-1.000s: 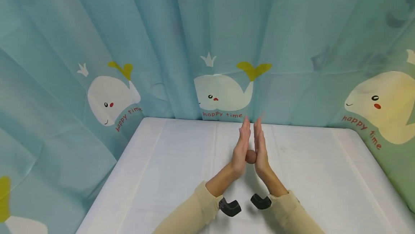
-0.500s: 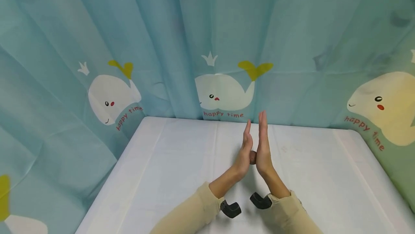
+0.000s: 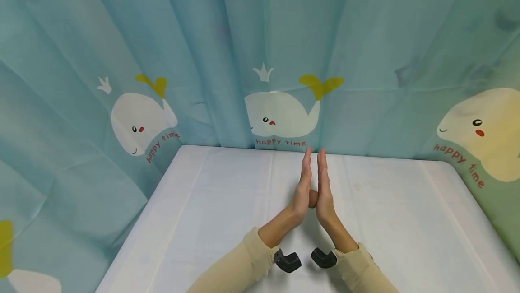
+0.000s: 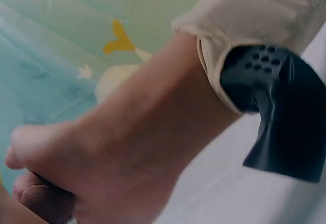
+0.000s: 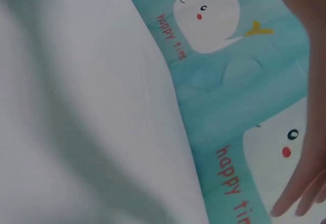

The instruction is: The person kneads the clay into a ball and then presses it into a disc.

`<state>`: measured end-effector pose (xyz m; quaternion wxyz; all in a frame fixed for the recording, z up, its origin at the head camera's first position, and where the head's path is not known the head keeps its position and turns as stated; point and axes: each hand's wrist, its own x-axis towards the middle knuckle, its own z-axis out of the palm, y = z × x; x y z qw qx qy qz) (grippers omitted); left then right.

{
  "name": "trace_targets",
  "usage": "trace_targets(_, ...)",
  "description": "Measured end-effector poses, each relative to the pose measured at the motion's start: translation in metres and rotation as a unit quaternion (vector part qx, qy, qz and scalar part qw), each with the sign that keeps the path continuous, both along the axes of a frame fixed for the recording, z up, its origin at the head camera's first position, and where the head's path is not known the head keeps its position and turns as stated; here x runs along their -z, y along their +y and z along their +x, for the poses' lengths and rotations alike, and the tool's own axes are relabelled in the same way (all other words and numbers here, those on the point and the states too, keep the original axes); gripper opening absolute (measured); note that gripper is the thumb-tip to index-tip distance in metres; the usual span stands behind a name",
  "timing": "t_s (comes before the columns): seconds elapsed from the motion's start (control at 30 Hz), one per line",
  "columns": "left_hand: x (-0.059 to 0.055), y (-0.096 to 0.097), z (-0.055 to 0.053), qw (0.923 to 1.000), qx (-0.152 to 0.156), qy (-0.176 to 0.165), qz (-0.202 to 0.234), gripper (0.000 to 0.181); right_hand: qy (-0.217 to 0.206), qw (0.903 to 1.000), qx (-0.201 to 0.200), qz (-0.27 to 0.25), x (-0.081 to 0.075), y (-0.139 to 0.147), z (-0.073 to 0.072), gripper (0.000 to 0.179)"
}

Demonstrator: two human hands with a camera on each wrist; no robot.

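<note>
Between two flat palms, a small brown ball (image 3: 313, 198) is held above the table; its material cannot be told. My left hand (image 3: 301, 193) presses on its left side with fingers straight and pointing away. Opposite it, my right hand (image 3: 324, 193) touches the right side, its fingers also straight. The fingertips of the two hands stand slightly apart. In the left wrist view the ball (image 4: 43, 196) shows at the lower left, partly hidden by the hands. Straight fingers (image 5: 293, 193) appear at the right edge of the right wrist view.
A white-covered table (image 3: 219, 193) lies under the hands. Behind and around it hangs a blue-green curtain (image 3: 203, 35) with whale prints. Each beige sleeve (image 3: 239, 261) has a black wrist mount (image 3: 287, 261) at its cuff.
Half a second ago the right hand was further forward than the left; it has slid back, while the left moved forward, so the fingertips are level. The ball stays between the palms.
</note>
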<state>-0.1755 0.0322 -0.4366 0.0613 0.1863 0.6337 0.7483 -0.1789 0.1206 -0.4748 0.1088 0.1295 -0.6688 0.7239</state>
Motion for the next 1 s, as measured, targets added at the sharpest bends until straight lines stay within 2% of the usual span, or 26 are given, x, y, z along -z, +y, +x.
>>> trace_targets(0.33, 0.015, -0.003, -0.012, 0.9987, -0.038, -0.031, -0.016, 0.06, -0.011, 0.9993, 0.002, 0.034, -0.021, -0.015, 0.015, 0.052)
trace_targets(0.57, 0.023, -0.007, -0.017, 0.9973, -0.048, -0.053, -0.018, 0.062, 0.022, 0.9984, 0.002, 0.051, -0.032, -0.02, 0.022, 0.056)
trace_targets(0.63, 0.023, -0.006, -0.016, 0.9978, -0.039, -0.053, -0.008, 0.062, 0.023, 0.9979, 0.006, 0.061, -0.033, -0.019, 0.019, 0.056)
trace_targets(0.73, 0.021, -0.005, -0.012, 0.9983, -0.009, -0.054, 0.023, 0.06, 0.012, 0.9971, 0.022, 0.072, -0.03, -0.014, 0.009, 0.054)
trace_targets(0.83, 0.016, -0.002, -0.006, 0.9957, 0.017, -0.07, 0.058, 0.061, -0.006, 0.9968, 0.031, 0.073, -0.024, -0.006, -0.001, 0.054)
trace_targets(1.0, 0.008, 0.0, -0.001, 0.9928, 0.019, -0.095, 0.071, 0.064, -0.04, 0.9967, 0.031, 0.063, -0.01, 0.003, -0.004, 0.054)
